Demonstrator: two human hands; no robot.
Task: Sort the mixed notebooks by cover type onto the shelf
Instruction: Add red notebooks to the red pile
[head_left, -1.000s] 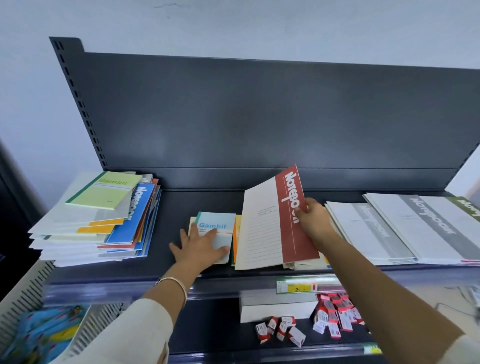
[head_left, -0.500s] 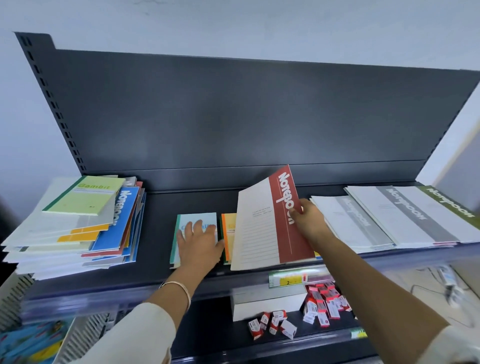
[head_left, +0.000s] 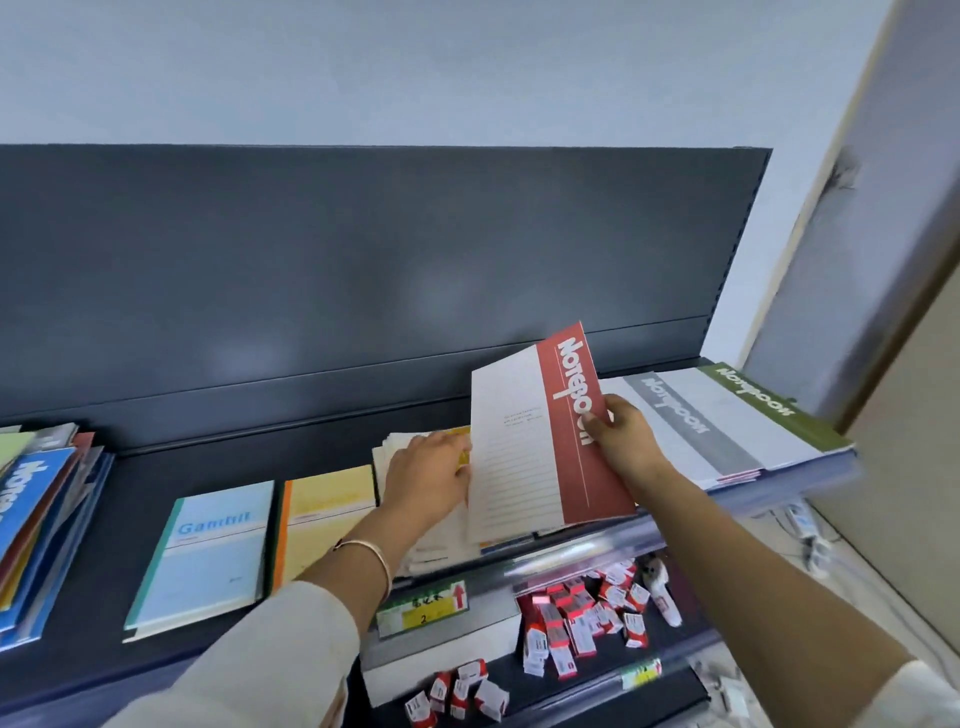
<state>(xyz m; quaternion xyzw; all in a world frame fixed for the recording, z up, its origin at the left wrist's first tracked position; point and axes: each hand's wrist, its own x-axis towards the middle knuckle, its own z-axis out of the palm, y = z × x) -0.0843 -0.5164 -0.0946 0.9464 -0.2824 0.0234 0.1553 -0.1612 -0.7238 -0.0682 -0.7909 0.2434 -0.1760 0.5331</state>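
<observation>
Right grip (head_left: 623, 441) pinches red notebook (head_left: 524, 452), tilted clear of pile (head_left: 423, 551); left grip (head_left: 428, 478), fingers flat, likely steadies pile.

bright, soft and even overall, with only faint shadows. two pale glare patches low on the dark back panel (head_left: 363, 249). smeared by motion right of and below that panel; bent by the wide lens at its ends.
</observation>
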